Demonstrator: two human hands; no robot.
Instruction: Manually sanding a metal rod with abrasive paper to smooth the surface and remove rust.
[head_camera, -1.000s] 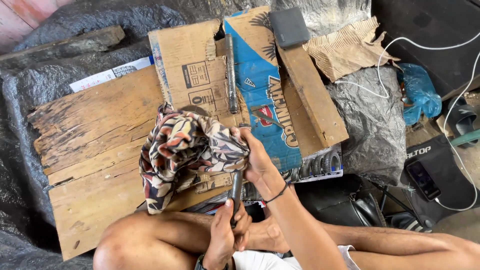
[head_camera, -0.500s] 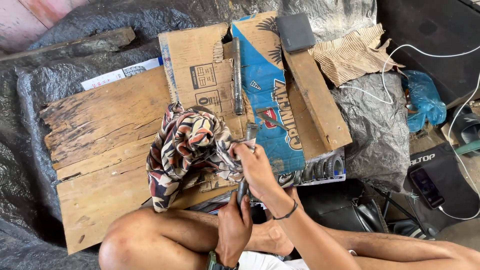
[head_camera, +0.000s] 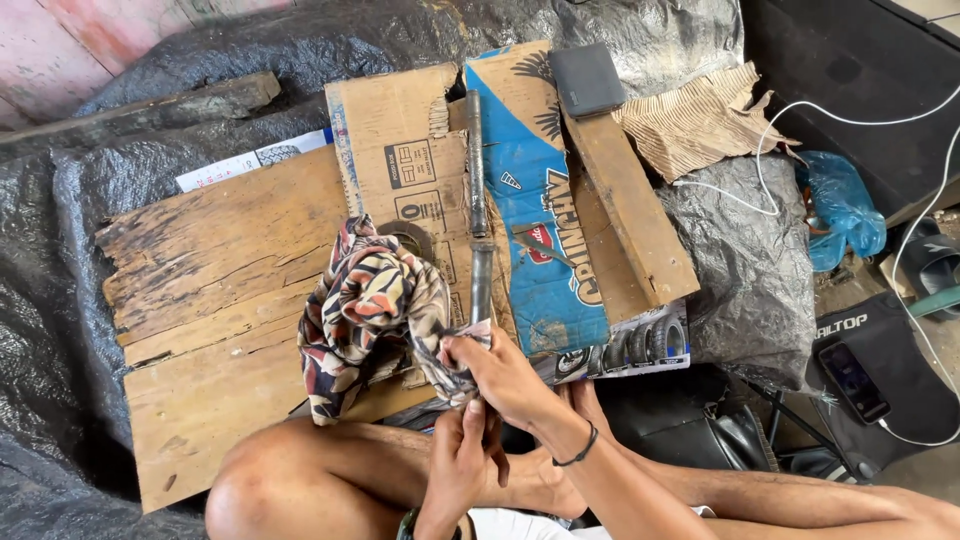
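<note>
My right hand (head_camera: 500, 375) pinches the patterned cloth (head_camera: 375, 305) around the metal rod (head_camera: 480, 270), left hand (head_camera: 455, 465) gripping its base; the loose cloth at nine o'clock could slip off.

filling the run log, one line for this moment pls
left hand: grips metal rod low | right hand: presses patterned cloth on rod | under: cardboard, wooden board

You've got a dark wallet (head_camera: 588, 80) sitting on the narrow plank (head_camera: 628, 205), torn corrugated cardboard (head_camera: 700, 120) just right of it, a blue plastic bag (head_camera: 840, 205) farther right, and a phone (head_camera: 853, 382) below that bag.
</note>
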